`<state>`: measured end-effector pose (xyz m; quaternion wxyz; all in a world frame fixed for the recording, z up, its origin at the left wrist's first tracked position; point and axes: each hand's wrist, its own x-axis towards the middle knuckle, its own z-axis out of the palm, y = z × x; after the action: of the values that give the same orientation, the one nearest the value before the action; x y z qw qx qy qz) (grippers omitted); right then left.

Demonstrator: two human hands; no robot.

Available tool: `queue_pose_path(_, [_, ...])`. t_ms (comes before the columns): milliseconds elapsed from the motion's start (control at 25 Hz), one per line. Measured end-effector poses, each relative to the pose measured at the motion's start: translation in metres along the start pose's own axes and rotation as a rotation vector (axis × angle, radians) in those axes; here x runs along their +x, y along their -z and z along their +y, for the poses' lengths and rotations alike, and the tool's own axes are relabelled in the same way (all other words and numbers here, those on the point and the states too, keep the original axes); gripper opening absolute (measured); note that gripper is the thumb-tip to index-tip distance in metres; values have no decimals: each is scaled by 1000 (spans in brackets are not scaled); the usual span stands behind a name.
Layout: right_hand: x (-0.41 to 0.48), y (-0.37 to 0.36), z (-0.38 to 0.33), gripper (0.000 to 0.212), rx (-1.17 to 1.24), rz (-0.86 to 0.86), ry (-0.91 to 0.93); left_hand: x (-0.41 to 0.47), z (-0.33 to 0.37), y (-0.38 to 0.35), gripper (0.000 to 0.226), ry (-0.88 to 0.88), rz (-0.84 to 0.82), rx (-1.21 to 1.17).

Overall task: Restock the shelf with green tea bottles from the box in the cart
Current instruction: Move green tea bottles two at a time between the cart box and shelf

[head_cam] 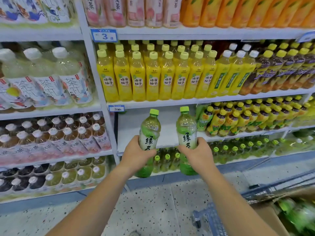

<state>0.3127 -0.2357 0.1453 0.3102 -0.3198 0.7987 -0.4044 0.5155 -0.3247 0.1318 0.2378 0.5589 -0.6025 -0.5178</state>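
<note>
My left hand (136, 155) grips a green tea bottle (150, 128) with a lime cap, held upright in front of a bare white shelf bay (129, 126). My right hand (199, 154) grips a second green tea bottle (186, 126) just to the right, also upright. Both bottles hover at the shelf's front edge, a short gap between them. At the bottom right, the cardboard box (269, 217) sits in the blue cart (214, 220), with blurred green bottles (298, 217) inside.
Yellow honey-citrus bottles (153, 77) fill the shelf above. Yellow-capped bottles (238, 118) stand right of the bare bay. Small green bottles (167, 160) fill the shelf below. Pale tea bottles (56, 133) fill the left unit. A price tag (116, 109) hangs above the bay. Speckled floor (150, 210) lies underfoot.
</note>
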Motion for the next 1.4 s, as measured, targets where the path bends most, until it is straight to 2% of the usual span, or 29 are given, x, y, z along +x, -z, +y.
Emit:
queue_pose_path(240, [55, -60, 7, 36, 3, -75, 98, 48, -26, 7, 51, -47, 127, 36])
queue_pose_path(520, [153, -132, 59, 37, 32, -120, 236, 137, -84, -15, 55, -70, 271, -27])
queue_pose_path(760, [230, -190, 96, 40, 124, -107, 357, 213, -129, -43, 57, -202, 388, -63])
queue_pose_path(1200, [285, -253, 130, 40, 312, -90, 579, 280, -183, -52, 62, -452, 434, -80])
queue_pose_path(1320, [289, -257, 135, 42, 311, -102, 632, 282, -193, -46, 70, -504, 365, -54])
queue_pose_path(1400, [291, -253, 141, 50, 267, -147, 649, 279, -204, -41, 77, -503, 303, 44])
